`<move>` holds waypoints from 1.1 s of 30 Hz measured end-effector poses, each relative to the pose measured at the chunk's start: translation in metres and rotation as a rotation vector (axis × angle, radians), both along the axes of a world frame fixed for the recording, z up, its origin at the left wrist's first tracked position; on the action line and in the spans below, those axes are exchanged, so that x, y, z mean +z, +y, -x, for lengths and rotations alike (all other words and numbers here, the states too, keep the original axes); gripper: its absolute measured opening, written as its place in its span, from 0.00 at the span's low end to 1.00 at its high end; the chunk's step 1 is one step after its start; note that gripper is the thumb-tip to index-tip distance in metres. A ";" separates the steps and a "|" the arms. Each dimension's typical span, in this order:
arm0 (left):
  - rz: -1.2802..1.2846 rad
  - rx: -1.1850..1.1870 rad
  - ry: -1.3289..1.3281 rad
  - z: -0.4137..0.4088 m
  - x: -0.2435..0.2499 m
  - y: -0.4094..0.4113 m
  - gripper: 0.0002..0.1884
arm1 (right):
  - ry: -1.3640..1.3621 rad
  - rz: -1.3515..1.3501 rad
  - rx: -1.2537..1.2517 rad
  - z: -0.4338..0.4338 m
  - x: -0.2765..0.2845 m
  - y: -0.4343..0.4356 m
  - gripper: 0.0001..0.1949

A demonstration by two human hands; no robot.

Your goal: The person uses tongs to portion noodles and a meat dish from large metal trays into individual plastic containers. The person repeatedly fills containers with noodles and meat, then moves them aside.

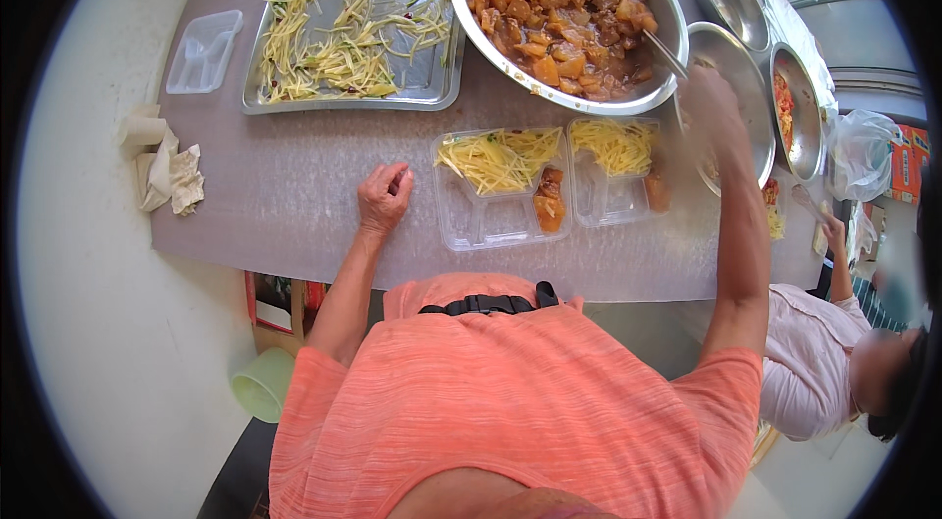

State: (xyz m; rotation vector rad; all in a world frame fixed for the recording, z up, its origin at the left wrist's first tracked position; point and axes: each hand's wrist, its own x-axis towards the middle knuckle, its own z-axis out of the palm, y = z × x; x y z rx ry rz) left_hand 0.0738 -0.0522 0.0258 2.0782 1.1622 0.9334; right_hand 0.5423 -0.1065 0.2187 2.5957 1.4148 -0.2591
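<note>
My right hand is closed on the handle of a metal utensil, whose far end reaches into a big steel bowl of braised chunks in brown sauce. My left hand rests on the table with its fingers curled, holding nothing that I can see. Between my hands lie two clear plastic compartment trays. The nearer one has shredded potato in its large compartment and a few brown chunks at the right. The other holds shreds and a chunk, its right side blurred.
A steel tray of potato shreds stands at the back left, beside an unfilled plastic tray. Crumpled paper lies by a paper roll. Several steel bowls stand at the right, near a co-worker holding a utensil.
</note>
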 end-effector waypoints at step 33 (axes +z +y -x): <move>0.002 -0.034 0.006 0.000 0.000 0.000 0.05 | 0.445 -0.223 -0.008 0.041 0.007 0.030 0.20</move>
